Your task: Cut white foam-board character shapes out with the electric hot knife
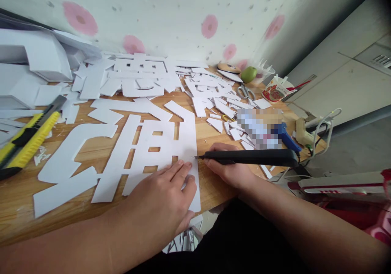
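Note:
A white foam board sheet (pixel 143 141), cut into strokes with several small rectangular openings, lies flat on the wooden table (pixel 214 188). My left hand (pixel 171 188) rests palm down on its right part, fingers stretched out and pressing lightly on the surface. My right hand (pixel 227 172) is closed around a black craft knife (pixel 250 157). The blade tip meets the sheet near its right edge, just right of my left fingertips. The knife's handle points to the right, almost level.
A large yellow utility knife (pixel 30 137) lies at the left. White offcuts (pixel 210 88) are heaped along the wall. Scissors (pixel 246 93), a green fruit (pixel 248 74), a paper cup (pixel 273 90) and a blue glue gun (pixel 287 137) with cables stand at the back right.

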Motion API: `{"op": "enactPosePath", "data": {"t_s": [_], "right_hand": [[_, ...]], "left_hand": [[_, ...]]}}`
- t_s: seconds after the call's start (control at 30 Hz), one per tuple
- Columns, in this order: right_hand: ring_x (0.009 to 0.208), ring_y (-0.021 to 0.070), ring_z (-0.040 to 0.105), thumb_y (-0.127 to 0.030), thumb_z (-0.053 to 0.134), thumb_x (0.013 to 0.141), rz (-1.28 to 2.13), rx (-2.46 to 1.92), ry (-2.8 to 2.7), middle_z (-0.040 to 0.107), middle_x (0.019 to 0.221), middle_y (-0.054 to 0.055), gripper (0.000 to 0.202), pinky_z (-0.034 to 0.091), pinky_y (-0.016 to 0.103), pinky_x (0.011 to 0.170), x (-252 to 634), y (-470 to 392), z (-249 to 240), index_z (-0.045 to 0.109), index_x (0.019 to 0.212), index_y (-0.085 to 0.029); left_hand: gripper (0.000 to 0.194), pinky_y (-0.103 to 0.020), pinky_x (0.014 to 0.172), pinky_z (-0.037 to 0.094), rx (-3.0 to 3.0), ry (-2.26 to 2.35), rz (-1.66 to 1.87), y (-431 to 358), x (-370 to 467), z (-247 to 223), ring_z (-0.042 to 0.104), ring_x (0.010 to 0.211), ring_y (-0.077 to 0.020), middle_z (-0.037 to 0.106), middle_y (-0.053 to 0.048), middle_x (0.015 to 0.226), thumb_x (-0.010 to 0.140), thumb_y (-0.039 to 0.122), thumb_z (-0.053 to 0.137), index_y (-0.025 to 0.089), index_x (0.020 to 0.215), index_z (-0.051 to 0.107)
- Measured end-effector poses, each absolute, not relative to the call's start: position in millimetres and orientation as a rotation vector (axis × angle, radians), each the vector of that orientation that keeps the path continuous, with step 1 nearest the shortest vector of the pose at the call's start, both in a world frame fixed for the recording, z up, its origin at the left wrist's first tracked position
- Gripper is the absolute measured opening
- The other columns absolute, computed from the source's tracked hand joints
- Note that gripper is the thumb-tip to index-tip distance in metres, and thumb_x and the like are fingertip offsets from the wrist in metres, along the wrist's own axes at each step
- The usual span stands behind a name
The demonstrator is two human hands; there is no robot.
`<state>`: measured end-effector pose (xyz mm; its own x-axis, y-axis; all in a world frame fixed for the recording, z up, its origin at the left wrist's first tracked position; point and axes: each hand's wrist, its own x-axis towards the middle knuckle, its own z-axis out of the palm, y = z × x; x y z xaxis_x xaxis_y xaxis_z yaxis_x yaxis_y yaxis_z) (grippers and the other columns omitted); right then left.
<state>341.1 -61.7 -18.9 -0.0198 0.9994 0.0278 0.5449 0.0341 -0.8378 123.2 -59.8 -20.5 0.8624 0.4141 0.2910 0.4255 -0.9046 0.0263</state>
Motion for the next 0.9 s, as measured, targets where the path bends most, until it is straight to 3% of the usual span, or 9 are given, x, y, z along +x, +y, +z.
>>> {"op": "enactPosePath", "data": {"t_s": [0.23,0.3,0.43,0.57,0.63,0.77,0.9], "right_hand": [[0.052,0.0131,0.05,-0.027,0.065,0.073,0.89,-1.576,-1.515,0.057,0.056,-0.003,0.012,0.04,0.026,0.05,350,-67,-21,0.058,0.064,-0.023],[0.049,0.0127,0.048,-0.027,0.065,0.074,0.946,-1.545,-1.407,0.057,0.055,-0.004,0.004,0.038,0.026,0.047,354,-69,-23,0.065,0.073,-0.023],[0.048,0.012,0.047,-0.024,0.066,0.073,0.976,-1.438,-1.236,0.056,0.058,-0.005,0.025,0.039,0.026,0.046,360,-71,-24,0.074,0.097,-0.023],[0.046,0.009,0.043,-0.02,0.065,0.069,0.922,-1.339,-1.037,0.054,0.058,-0.006,0.017,0.039,0.025,0.047,360,-68,-20,0.073,0.084,-0.022],[0.043,0.0078,0.038,-0.02,0.066,0.065,0.912,-1.331,-0.942,0.051,0.056,-0.007,0.014,0.038,0.025,0.045,357,-63,-16,0.071,0.079,-0.021],[0.041,0.0069,0.033,-0.023,0.068,0.059,0.971,-1.341,-0.843,0.047,0.052,-0.009,0.019,0.037,0.024,0.041,348,-55,-9,0.065,0.078,-0.021],[0.04,0.0063,0.034,-0.024,0.072,0.059,1.031,-1.359,-0.815,0.05,0.051,-0.01,0.031,0.035,0.022,0.041,343,-55,-11,0.067,0.089,-0.02]], "left_hand": [[0.053,-0.043,0.098,0.06,-2.994,-0.676,-0.455,-60,121,-22,0.068,0.119,-0.0371,0.067,-0.027,0.129,0.074,0.043,0.083,0.006,0.111,0.072],[0.052,-0.042,0.096,0.061,-2.981,-0.667,-0.503,-60,121,-21,0.069,0.117,-0.0366,0.068,-0.027,0.128,0.073,0.043,0.083,0.006,0.107,0.073],[0.044,-0.045,0.092,0.062,-2.938,-0.646,-0.5,-59,127,-23,0.069,0.115,-0.0381,0.07,-0.028,0.124,0.079,0.041,0.078,0.006,0.104,0.072],[0.033,-0.046,0.08,0.065,-2.905,-0.778,-0.432,-61,144,-23,0.071,0.11,-0.0376,0.071,-0.026,0.121,0.085,0.034,0.073,0.008,0.104,0.07],[0.037,-0.046,0.076,0.065,-2.92,-0.821,-0.434,-64,148,-20,0.072,0.106,-0.037,0.069,-0.026,0.124,0.084,0.034,0.076,0.008,0.108,0.069],[0.053,-0.054,0.095,0.06,-2.978,-0.832,-0.316,-66,136,-16,0.065,0.121,-0.0431,0.064,-0.029,0.133,0.081,0.046,0.079,0.005,0.115,0.07],[0.058,-0.059,0.107,0.052,-3.034,-0.832,-0.144,-62,121,-19,0.055,0.134,-0.0457,0.058,-0.03,0.142,0.084,0.047,0.076,0.008,0.126,0.067]]}}
